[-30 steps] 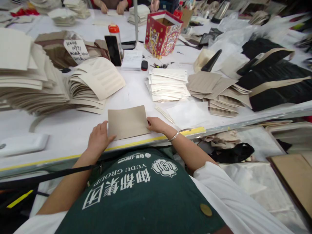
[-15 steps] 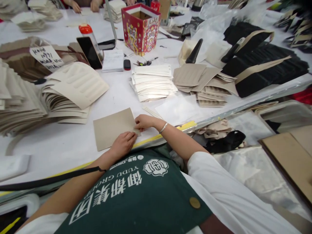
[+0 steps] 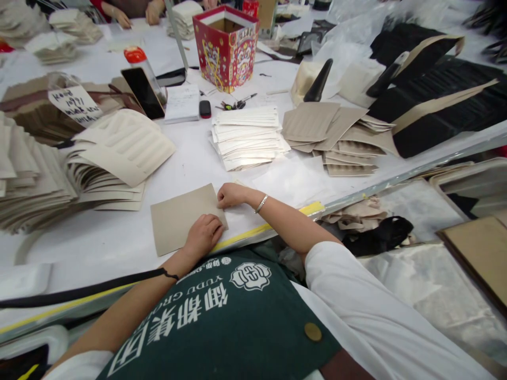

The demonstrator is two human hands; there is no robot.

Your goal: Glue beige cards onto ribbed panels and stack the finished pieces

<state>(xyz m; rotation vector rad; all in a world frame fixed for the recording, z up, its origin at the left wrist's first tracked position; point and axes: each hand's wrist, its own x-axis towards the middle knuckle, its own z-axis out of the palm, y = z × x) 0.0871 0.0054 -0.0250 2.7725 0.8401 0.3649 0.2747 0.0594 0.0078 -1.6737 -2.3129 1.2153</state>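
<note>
A flat beige panel [image 3: 180, 216] lies on the white table in front of me. My left hand [image 3: 204, 234] rests on its near right part, fingers together and curled down against the surface, holding the panel. At the panel's right edge, my right hand [image 3: 232, 196] is closed in a pinch, thumb against the fingers. Whatever sits between those fingertips is too small or hidden to make out. Beyond my hands stands a stack of white strips [image 3: 247, 137]. Left of the panel are fanned beige pieces [image 3: 127, 148] with ridged faces.
Taupe pieces [image 3: 317, 126] and black pieces [image 3: 447, 105] lie to the right. A red patterned box [image 3: 225, 53], a phone [image 3: 143, 94] and a notepad [image 3: 182, 103] stand farther back. Yellow tape [image 3: 245, 236] marks the near table edge. Another person's hands [image 3: 154, 11] are across the table.
My right hand has drawn slightly away from my left, and its fingers are more tightly closed. My left fingers are more curled. The panel stays put; the camera view has shifted slightly.
</note>
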